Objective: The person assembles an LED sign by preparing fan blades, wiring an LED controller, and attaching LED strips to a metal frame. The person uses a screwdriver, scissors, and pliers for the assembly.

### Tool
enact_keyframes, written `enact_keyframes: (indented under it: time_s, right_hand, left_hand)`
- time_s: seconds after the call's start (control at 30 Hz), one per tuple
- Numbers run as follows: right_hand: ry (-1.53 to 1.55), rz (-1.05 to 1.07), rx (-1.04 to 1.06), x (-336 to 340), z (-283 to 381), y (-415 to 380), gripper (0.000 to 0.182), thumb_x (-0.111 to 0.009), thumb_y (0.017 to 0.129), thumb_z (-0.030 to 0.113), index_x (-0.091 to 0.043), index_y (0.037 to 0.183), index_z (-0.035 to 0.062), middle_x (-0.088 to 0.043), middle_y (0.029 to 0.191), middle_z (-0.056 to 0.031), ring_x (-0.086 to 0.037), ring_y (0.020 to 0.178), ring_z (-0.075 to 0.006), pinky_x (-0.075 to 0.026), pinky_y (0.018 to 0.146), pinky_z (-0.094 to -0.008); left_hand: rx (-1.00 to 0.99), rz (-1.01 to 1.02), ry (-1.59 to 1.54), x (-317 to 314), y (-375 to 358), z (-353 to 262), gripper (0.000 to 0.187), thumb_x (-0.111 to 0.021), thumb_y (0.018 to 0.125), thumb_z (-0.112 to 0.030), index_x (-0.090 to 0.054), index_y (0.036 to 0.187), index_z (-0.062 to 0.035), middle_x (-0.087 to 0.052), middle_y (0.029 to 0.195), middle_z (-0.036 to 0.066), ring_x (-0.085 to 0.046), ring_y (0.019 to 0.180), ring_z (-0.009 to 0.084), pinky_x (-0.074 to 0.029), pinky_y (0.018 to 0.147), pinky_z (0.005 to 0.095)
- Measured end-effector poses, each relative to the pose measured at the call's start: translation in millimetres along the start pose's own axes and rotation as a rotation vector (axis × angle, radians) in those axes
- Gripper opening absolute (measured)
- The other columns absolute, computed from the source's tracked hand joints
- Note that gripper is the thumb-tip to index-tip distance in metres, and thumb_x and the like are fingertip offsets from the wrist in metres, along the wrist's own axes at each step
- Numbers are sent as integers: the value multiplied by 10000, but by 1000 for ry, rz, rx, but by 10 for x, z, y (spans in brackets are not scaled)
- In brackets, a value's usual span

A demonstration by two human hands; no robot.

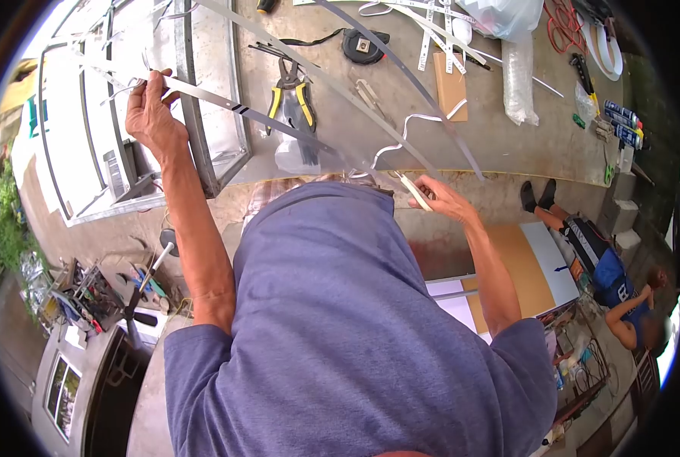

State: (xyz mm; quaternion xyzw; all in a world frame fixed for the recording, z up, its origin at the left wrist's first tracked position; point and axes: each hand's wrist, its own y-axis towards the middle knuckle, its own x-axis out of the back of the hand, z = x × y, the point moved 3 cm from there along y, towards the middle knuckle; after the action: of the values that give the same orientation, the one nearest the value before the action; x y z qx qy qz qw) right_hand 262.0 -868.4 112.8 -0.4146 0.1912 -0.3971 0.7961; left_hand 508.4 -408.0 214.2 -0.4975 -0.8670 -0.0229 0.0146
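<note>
My left hand (157, 114) is raised at the metal frame's near side, thumb and fingers pinching a long flat strip (203, 95). From there the strip runs down to the right toward my waist, with dark marks partway along. Thin white wire shows by those fingers. My right hand (443, 199), by the table's near edge, is closed around a slim cream-handled tool (416, 192) whose tip points up and left. Between the hands lie pliers (290, 99) with yellow-and-black handles. Two more long strips (332, 82) cross the table diagonally, and a white wire (389, 146) curls beside them.
A metal frame (191, 99) stands on the left of the table (507, 148). Farther back are a black tape measure (364, 47), white strips, a brown piece (451, 87), plastic wrap (519, 80), red-handled scissors (564, 27) and spray cans (625, 126). Another person (614, 278) is at right.
</note>
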Motion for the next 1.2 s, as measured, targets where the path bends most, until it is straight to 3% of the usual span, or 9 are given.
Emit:
enact_keyframes:
  time_s: [0.43, 0.73, 0.9, 0.93, 1.07, 1.13, 1.2]
  right_hand:
    - [-160, -44, 46, 17, 240, 237, 586, -785, 746, 535, -631, 983, 21, -652, 841, -113, -611, 785, -214, -470, 691, -355]
    - [-81, -223, 142, 104, 38, 271, 310, -831, 785, 258, -639, 845, 22, -600, 610, -9, -520, 544, -78, -406, 505, -266]
    - [-162, -425, 164, 337, 239, 267, 256, -780, 824, 203, -649, 907, 0, -651, 665, -76, -579, 566, -144, -438, 527, -322]
    - [-172, -485, 205, 358, 320, 312, 248, -770, 830, 189, -648, 920, -7, -661, 676, -94, -594, 570, -164, -445, 533, -336]
    - [-319, -812, 275, 668, 352, 480, 199, -698, 833, 102, -624, 956, -36, -675, 753, -178, -665, 680, -360, -482, 623, -447]
    - [-595, -846, 276, 742, 487, 479, 183, -681, 825, 87, -605, 930, -42, -666, 866, -214, -661, 823, -397, -485, 688, -487]
    - [-746, -891, 355, 697, 557, 479, 142, -647, 847, 82, -611, 927, -29, -634, 887, -230, -624, 826, -435, -491, 697, -488]
  left_hand:
    - [-3, -34, -62, 6, 2, 15, 120, -693, 912, -79, -638, 953, 19, -729, 862, 145, -671, 727, 130, -522, 548, 220]
    - [25, -36, -93, 23, 17, 40, 107, -688, 912, -70, -635, 944, 18, -727, 853, 149, -676, 714, 140, -526, 550, 227]
    - [13, -13, -253, 8, -31, -89, 91, -674, 914, -49, -639, 951, 26, -720, 842, 167, -714, 760, 189, -551, 558, 226]
    - [23, 7, -266, 17, -47, -150, 79, -661, 922, -45, -656, 976, 13, -721, 876, 171, -707, 745, 212, -553, 603, 270]
    - [52, 39, -364, -1, -66, -408, 125, -670, 925, -74, -640, 1012, 11, -716, 869, 168, -704, 727, 206, -537, 557, 252]
    - [53, 18, -353, -14, -82, -527, 146, -674, 924, -86, -635, 1025, 13, -714, 875, 160, -704, 726, 208, -556, 562, 253]
    - [51, 18, -352, -37, -112, -658, 155, -674, 925, -93, -633, 1030, 13, -714, 879, 154, -703, 723, 204, -554, 554, 246]
